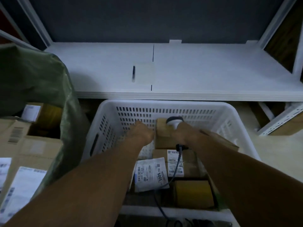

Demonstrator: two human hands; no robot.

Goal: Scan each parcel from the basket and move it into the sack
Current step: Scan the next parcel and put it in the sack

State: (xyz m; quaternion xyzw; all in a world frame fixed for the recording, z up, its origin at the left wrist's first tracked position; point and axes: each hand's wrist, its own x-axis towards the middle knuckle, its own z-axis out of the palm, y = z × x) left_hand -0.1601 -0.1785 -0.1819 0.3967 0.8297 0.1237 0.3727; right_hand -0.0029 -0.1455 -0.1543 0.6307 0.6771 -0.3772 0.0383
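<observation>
Head view. A white shelf board [213, 71] spans the upper field, backed by a dark grey panel [147, 18] and framed by white uprights. A black pen [133, 73] lies on the board just beside a pale paper sheet [145, 72]. The light is dim.

Below the board's front edge stands a white perforated basket [164, 104]. At left, the green sack [41, 79] stands open and holds labelled cartons [24, 133].

Inside the basket a cardboard box [164, 136] stands near the far wall. Nearer the viewer lie a labelled carton [174, 161], a white mailer [150, 172] marked "3005", and a yellow-taped box [193, 192].

Both forearms reach forward and down into the basket. The left hand [141, 132] lies with fingers stretched forward, its thumb edge against the left face of the cardboard box. It grasps nothing visibly. The right hand [185, 134] is wrapped round the handle of a scanner [174, 121], whose head sits over the top of the same box. The scanner's cable [177, 163] trails back across the parcels and over the near rim.
</observation>
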